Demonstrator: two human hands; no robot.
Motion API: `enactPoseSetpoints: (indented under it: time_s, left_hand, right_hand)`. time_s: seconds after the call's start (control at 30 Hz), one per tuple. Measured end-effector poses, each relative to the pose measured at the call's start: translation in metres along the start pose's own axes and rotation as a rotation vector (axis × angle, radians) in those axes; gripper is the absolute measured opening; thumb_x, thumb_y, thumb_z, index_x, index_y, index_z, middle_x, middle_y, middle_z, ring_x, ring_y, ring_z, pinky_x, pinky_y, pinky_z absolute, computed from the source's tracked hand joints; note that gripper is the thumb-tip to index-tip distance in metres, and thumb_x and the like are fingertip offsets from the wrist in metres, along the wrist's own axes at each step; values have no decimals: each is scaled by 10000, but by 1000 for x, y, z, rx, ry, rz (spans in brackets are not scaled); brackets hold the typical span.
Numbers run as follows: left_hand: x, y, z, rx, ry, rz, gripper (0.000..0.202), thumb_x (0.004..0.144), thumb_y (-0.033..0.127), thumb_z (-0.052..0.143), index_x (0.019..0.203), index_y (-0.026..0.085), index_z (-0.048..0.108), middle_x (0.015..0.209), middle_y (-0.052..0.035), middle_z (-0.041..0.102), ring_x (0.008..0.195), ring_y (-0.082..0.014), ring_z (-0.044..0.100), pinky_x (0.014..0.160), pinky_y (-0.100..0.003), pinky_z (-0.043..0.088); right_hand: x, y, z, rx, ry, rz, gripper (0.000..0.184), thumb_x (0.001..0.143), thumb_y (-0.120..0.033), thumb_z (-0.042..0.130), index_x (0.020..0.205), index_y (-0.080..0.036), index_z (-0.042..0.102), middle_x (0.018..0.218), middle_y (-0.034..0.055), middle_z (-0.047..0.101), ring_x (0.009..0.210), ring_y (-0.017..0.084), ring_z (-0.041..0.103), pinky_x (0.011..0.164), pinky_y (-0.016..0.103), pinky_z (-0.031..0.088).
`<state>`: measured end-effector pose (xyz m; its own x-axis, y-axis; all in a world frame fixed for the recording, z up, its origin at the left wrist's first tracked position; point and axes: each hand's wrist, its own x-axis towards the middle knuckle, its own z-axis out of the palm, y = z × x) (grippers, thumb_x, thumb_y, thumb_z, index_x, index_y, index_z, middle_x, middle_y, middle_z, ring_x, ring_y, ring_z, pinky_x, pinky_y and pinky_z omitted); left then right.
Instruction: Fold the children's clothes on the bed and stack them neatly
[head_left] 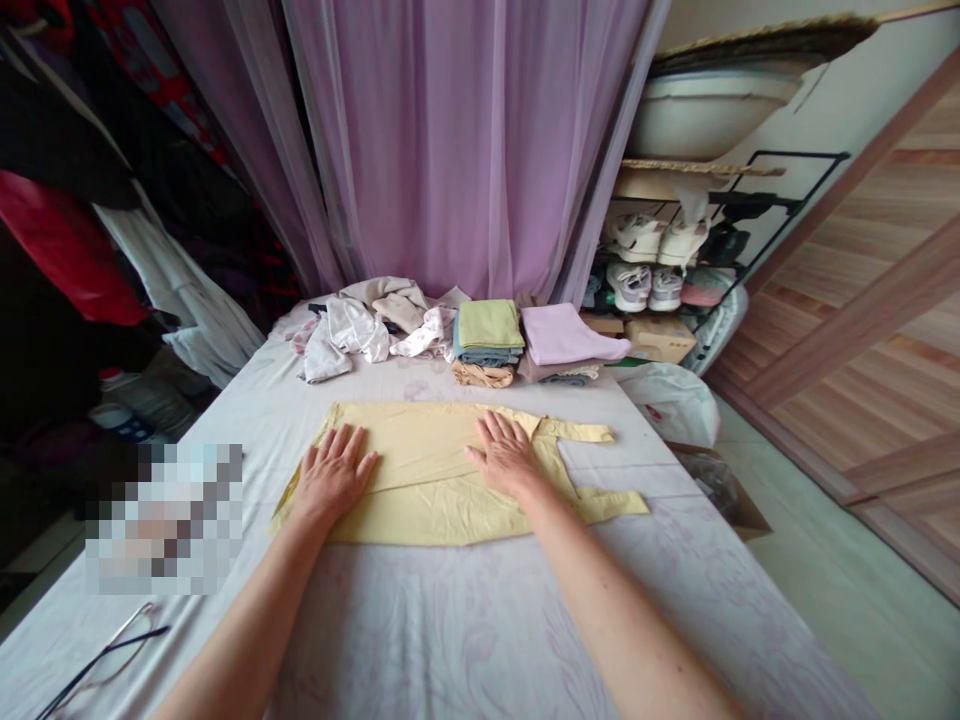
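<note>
A pale yellow garment (427, 480) lies spread flat on the bed, partly folded, its sleeves reaching out to the right. My left hand (335, 472) rests flat on the garment's left part, fingers stretched out. My right hand (505, 452) presses flat on the middle of the garment, fingers apart. Neither hand holds anything.
The bed (465, 620) carries a white patterned sheet. At its far end lie a heap of unfolded light clothes (360, 325), a folded green-topped stack (487, 340) and a folded pink stack (566, 340). Glasses (105, 655) lie near left. A shoe rack (660, 260) stands at right, hanging clothes at left.
</note>
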<state>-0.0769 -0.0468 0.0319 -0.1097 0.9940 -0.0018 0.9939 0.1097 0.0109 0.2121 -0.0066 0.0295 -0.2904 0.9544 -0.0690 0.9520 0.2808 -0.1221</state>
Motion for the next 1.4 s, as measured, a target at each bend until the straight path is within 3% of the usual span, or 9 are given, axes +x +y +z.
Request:
enactPoseSetpoints:
  time_s: [0.17,0.37,0.57,1.4]
  left_hand:
    - [1,-18,8,-23,29,-24,652,977,536,300,1526,187,344,1611,-89,278,1490,-275,235,1190,-492,234]
    - [4,-20,11,-31,20,-116,700,968,535,296,1526,114,325,1612,-132,263,1484,-296,244,1189,-470,239]
    - [6,-24,14,-20,22,-163,711,965,544,276,1535,119,307,1608,-134,272,1488,-294,233,1187,-474,238]
    - [-3,-6,-3,-65,11,-201,716,977,536,277,1535,88,294,1601,-142,285,1487,-280,238,1197,-449,204]
  right_hand:
    - [-1,0,3,-6,31,-19,690,988,-555,251,1535,-142,323,1626,126,225,1493,256,185,1189,441,99]
    - [-2,0,5,27,55,-23,678,988,-554,251,1524,-151,350,1621,133,236,1488,257,195,1181,457,99]
    - [-2,0,5,69,57,-26,666,985,-533,293,1519,-142,361,1617,143,242,1486,272,201,1184,471,88]
    - [-1,0,13,-42,93,-40,649,987,-538,282,1501,-160,405,1593,156,304,1469,281,255,1167,485,156]
